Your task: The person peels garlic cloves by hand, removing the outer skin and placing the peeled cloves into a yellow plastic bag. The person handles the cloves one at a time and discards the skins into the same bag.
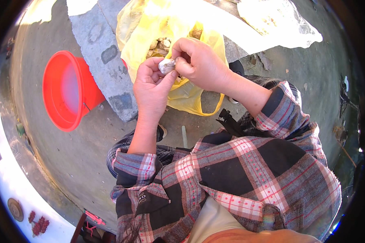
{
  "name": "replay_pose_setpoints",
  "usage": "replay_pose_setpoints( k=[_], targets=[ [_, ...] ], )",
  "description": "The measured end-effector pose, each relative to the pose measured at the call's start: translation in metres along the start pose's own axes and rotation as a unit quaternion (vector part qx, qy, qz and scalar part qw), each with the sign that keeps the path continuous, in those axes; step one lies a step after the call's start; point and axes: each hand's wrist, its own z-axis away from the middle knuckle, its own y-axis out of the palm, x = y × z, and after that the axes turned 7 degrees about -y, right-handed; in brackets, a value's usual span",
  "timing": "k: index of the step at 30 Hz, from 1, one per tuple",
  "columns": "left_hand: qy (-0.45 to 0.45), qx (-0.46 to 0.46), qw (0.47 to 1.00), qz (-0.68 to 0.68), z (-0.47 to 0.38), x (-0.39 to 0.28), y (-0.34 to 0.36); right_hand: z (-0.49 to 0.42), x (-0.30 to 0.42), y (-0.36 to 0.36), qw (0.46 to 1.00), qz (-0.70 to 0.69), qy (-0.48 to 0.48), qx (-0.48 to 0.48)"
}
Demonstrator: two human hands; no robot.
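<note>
A small whitish garlic bulb (166, 66) is held up over the mouth of a yellow plastic bag (130, 36). My left hand (150, 86) grips the bulb from the left between thumb and fingers. From the right, my right hand (200, 65) pinches the bulb's end with thumb and forefinger. Under and behind the hands, several more pale bulbs (164, 44) and some brownish dry matter sit inside the bag. A yellow bag handle (213, 113) hangs down in front, and my right hand hides part of the bag.
The bag rests on a grey stone slab (111, 77). Left of it, a red plastic bucket (80, 106) lies tipped on the concrete floor (88, 164). A clear plastic sheet or bag (276, 24) with small bits on it lies in bright sun at the upper right.
</note>
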Motion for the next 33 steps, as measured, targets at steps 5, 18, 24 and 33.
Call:
replay_pose_setpoints(
  k=[5,18,24,33],
  targets=[
    [-0.015,0.001,1.000,0.026,0.001,-0.005,0.000,-0.004,0.000,-0.003,0.999,0.001,0.041,-0.013],
    [-0.015,0.023,0.999,0.020,0.001,-0.001,-0.002,-0.002,0.000,-0.003,0.998,-0.027,0.046,0.016],
    [-0.013,0.023,1.000,-0.016,0.002,-0.001,-0.003,-0.006,-0.011,-0.006,0.998,-0.001,0.047,-0.043],
    [0.055,-0.026,0.994,-0.087,-0.003,0.008,-0.005,-0.002,-0.003,-0.002,0.991,0.062,-0.118,0.018]
  ],
)
